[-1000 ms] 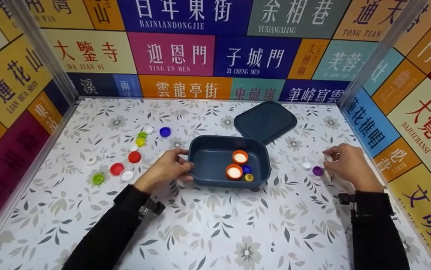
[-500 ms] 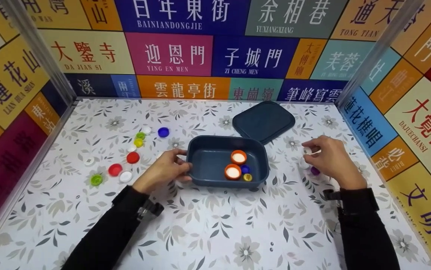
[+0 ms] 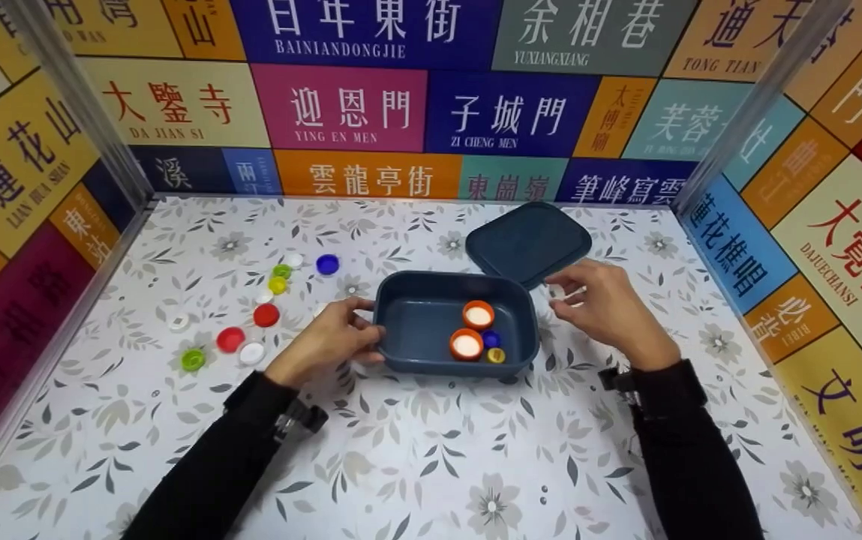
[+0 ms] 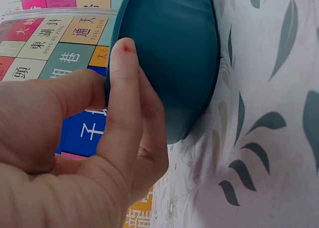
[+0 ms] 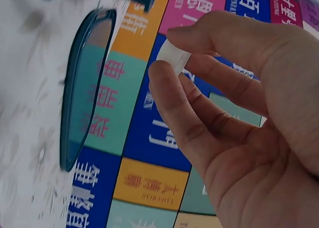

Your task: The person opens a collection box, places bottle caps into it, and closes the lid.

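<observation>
My left hand [image 3: 331, 330] grips the left end of a dark blue-grey plastic box [image 3: 415, 326], thumb and fingers pinching its rim [image 4: 115, 36]. Inside the box, toward its right side, lie two orange caps [image 3: 467, 345] with white insides, a blue cap [image 3: 491, 340] and a small yellow cap [image 3: 496, 355]. Just right of the box, my right hand [image 3: 614, 311] is raised above the table and pinches a small white bottle cap [image 5: 173, 56] between thumb and fingertips. The head view shows little of that cap.
The box's lid [image 3: 528, 241] lies flat behind the box. Several loose caps are scattered at left, among them a red cap [image 3: 265, 315], a green cap [image 3: 193, 360] and a blue cap [image 3: 327, 264]. Printed panels [image 3: 348, 109] wall the table's back and sides.
My right hand has picked up the white cap at the right and carried it leftward to near the box. It now covers where the purple cap was seen. The left hand keeps its hold.
</observation>
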{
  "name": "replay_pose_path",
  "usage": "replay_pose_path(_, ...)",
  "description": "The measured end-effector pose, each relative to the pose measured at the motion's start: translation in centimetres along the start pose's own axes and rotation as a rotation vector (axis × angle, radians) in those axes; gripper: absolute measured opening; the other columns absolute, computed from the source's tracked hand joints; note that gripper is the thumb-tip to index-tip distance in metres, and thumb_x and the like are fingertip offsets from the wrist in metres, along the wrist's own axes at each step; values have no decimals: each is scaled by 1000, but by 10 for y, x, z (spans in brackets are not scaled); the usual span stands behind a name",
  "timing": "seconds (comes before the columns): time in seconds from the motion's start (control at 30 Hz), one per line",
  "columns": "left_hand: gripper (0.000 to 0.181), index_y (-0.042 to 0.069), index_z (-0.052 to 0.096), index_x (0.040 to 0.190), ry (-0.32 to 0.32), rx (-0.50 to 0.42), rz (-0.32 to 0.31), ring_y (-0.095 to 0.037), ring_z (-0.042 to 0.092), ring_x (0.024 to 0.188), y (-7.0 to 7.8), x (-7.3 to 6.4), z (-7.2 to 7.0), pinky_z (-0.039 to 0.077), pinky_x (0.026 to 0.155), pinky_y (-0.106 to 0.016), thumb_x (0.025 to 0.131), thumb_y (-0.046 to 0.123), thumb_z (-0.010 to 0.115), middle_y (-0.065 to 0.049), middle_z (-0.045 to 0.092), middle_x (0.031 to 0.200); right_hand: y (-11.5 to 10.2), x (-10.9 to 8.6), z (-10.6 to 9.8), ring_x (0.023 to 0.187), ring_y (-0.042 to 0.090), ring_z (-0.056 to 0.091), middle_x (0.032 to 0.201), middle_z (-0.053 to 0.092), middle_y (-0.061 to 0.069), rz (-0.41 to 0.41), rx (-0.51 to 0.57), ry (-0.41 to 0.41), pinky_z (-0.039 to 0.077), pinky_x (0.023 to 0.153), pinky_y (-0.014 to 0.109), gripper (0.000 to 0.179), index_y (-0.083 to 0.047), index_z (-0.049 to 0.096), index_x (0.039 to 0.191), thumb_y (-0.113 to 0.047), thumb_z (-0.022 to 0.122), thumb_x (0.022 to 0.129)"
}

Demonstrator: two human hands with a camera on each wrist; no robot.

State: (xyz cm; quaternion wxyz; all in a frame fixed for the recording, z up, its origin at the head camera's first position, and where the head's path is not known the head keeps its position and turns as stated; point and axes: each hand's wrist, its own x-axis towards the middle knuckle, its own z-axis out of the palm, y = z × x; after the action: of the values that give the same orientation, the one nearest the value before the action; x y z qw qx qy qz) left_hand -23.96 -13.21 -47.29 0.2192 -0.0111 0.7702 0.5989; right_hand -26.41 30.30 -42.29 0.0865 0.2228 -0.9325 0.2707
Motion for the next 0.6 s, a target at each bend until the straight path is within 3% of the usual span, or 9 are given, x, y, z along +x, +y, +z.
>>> replay_pose_path(0.23, 65, 1, 49, 171, -1, -33, 6, -15, 81, 80, 1, 0, 1, 74, 83, -31, 111, 7, 74, -19, 73, 122, -27, 16, 24, 103, 38, 83, 113, 79, 22, -71, 22, -40, 74, 91, 54, 29, 2, 86, 126, 0, 87, 96)
replay_pose_path(0.4, 66, 2, 49, 171, 7, -47, -7, -15, 81, 81, 1, -1, 2, 75, 87, -34, 111, 7, 74, -16, 71, 121, -40, 24, 41, 98, 37, 77, 113, 78, 21, -139, -84, -94, 67, 85, 49, 30, 2, 87, 125, -1, 88, 95)
replay_pose_path(0.6, 64, 3, 50, 170, 5, -41, -11, -16, 81, 81, 0, -1, 0, 75, 89, -36, 111, 7, 74, -16, 71, 121, -46, 26, 56, 109, 42, 79, 116, 79, 20, -175, -209, -166, 68, 97, 57, 31, 0, 87, 123, -1, 91, 93)
